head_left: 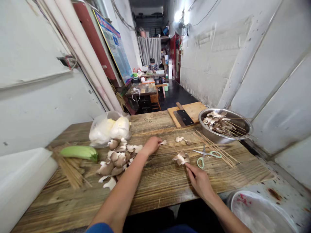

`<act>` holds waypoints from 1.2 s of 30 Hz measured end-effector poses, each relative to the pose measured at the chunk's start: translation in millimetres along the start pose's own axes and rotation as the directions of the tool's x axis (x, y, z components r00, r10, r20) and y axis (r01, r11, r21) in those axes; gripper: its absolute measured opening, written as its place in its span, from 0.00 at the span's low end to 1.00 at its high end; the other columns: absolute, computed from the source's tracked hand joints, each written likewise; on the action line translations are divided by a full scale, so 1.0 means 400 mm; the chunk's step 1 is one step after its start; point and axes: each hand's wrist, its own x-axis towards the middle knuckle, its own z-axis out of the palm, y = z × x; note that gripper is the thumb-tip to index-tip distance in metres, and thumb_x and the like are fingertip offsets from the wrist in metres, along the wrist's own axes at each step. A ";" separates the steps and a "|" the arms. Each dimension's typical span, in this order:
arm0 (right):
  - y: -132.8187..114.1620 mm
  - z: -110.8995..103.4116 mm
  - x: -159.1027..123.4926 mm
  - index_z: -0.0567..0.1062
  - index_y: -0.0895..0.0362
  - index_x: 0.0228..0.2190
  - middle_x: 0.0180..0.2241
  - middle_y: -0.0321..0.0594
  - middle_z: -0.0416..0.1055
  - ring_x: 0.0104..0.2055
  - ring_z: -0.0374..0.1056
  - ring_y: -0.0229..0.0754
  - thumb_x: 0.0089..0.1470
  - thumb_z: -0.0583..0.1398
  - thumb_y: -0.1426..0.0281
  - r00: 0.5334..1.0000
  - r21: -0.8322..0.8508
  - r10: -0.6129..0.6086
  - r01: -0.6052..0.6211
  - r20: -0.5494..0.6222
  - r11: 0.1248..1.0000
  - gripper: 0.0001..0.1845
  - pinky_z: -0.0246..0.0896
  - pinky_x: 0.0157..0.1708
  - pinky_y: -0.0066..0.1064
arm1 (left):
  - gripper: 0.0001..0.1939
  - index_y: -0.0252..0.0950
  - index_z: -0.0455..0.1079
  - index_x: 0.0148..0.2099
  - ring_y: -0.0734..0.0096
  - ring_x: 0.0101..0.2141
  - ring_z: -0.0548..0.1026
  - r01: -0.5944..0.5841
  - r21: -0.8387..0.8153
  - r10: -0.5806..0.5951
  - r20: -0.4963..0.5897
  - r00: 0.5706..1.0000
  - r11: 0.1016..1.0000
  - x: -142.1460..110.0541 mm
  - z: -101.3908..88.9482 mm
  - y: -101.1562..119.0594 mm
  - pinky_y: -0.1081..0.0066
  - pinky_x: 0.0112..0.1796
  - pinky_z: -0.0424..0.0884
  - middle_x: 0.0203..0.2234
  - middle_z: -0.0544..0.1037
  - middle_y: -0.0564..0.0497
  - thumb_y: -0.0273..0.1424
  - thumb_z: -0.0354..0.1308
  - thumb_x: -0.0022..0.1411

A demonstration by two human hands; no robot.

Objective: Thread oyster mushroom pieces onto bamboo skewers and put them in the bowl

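Observation:
My left hand (152, 144) reaches across the wooden table (157, 184) and pinches a small mushroom piece (164, 142) at its fingertips. My right hand (198, 178) is closed on the lower end of a thin bamboo skewer (188, 167) with several mushroom pieces (181, 158) threaded on its far end. A pile of oyster mushroom pieces (116, 157) lies left of my left forearm. Two more loose mushroom pieces (179, 139) lie just beyond my hands.
A steel bowl (224, 137) with skewered mushrooms stands at the right, loose bamboo skewers (216, 147) and green-handled scissors (206, 154) beside it. A cutting board with a cleaver (184, 117) lies behind. A plastic bag (109, 127), a green vegetable (79, 152) and a basin (257, 210) are around.

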 end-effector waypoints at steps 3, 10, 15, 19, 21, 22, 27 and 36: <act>0.000 0.002 0.000 0.75 0.59 0.41 0.36 0.45 0.77 0.36 0.74 0.43 0.56 0.51 0.72 1.000 -0.001 0.008 -0.008 0.006 1.000 0.16 0.70 0.37 0.33 | 0.09 0.36 0.75 0.33 0.65 0.36 0.72 0.007 -0.050 -0.012 -0.097 0.995 0.999 -0.011 0.015 0.003 0.70 0.40 0.63 0.33 0.78 0.45 0.26 0.54 0.53; -0.004 0.000 -0.003 0.75 0.57 0.42 0.37 0.44 0.77 0.36 0.74 0.43 0.56 0.51 0.72 1.000 -0.001 0.004 -0.004 0.000 1.000 0.16 0.70 0.37 0.33 | 0.08 0.33 0.72 0.36 0.75 0.24 0.70 0.170 -0.889 -0.467 -0.055 0.883 0.425 -0.049 0.056 0.042 0.74 0.28 0.65 0.23 0.75 0.51 0.28 0.61 0.51; -0.005 0.005 -0.002 0.75 0.58 0.42 0.37 0.44 0.77 0.36 0.74 0.43 0.56 0.51 0.72 1.000 -0.002 -0.023 0.023 -0.013 1.000 0.16 0.70 0.37 0.33 | 0.07 0.31 0.70 0.37 0.81 0.24 0.70 0.171 -0.876 -0.322 0.338 0.884 -0.451 -0.090 0.073 0.085 0.80 0.27 0.67 0.26 0.74 0.50 0.21 0.59 0.53; -0.013 0.010 -0.001 0.75 0.57 0.42 0.37 0.45 0.77 0.37 0.74 0.43 0.57 0.51 0.72 0.999 0.000 -0.051 0.051 -0.008 0.999 0.16 0.70 0.38 0.34 | 0.05 0.29 0.69 0.35 0.82 0.25 0.71 0.186 -0.765 -0.233 0.403 0.885 -0.616 -0.103 0.078 0.099 0.81 0.27 0.70 0.28 0.75 0.47 0.20 0.53 0.58; -0.016 0.012 -0.002 0.74 0.57 0.43 0.38 0.45 0.76 0.37 0.74 0.43 0.57 0.51 0.72 0.998 -0.003 -0.062 0.062 -0.006 0.998 0.16 0.70 0.38 0.34 | 0.06 0.28 0.69 0.34 0.81 0.27 0.73 0.164 -0.786 -0.251 0.377 0.892 -0.596 -0.105 0.080 0.103 0.81 0.28 0.71 0.30 0.75 0.45 0.18 0.52 0.58; -0.017 0.012 -0.003 0.74 0.57 0.43 0.38 0.45 0.76 0.37 0.74 0.43 0.57 0.51 0.72 0.998 -0.006 -0.065 0.065 -0.004 0.998 0.16 0.70 0.38 0.34 | 0.06 0.28 0.69 0.33 0.80 0.28 0.73 0.156 -0.808 -0.271 0.362 0.892 -0.568 -0.106 0.081 0.105 0.81 0.29 0.71 0.31 0.76 0.44 0.17 0.52 0.58; -0.008 0.014 -0.010 0.73 0.57 0.45 0.38 0.44 0.76 0.37 0.73 0.43 0.57 0.51 0.73 0.997 -0.044 -0.072 0.073 0.009 0.996 0.16 0.69 0.39 0.33 | 0.05 0.28 0.69 0.30 0.72 0.35 0.76 0.128 -0.895 -0.338 0.290 0.895 -0.428 -0.106 0.082 0.115 0.76 0.37 0.73 0.30 0.77 0.43 0.16 0.55 0.54; -0.003 0.023 -0.012 0.73 0.58 0.45 0.39 0.46 0.76 0.37 0.73 0.43 0.58 0.50 0.73 0.996 -0.089 -0.073 0.076 0.043 0.993 0.16 0.69 0.39 0.33 | 0.04 0.31 0.70 0.32 0.84 0.16 0.66 0.303 -0.946 -0.505 0.319 0.802 -0.116 -0.116 0.071 0.104 0.83 0.16 0.57 0.20 0.71 0.54 0.23 0.59 0.50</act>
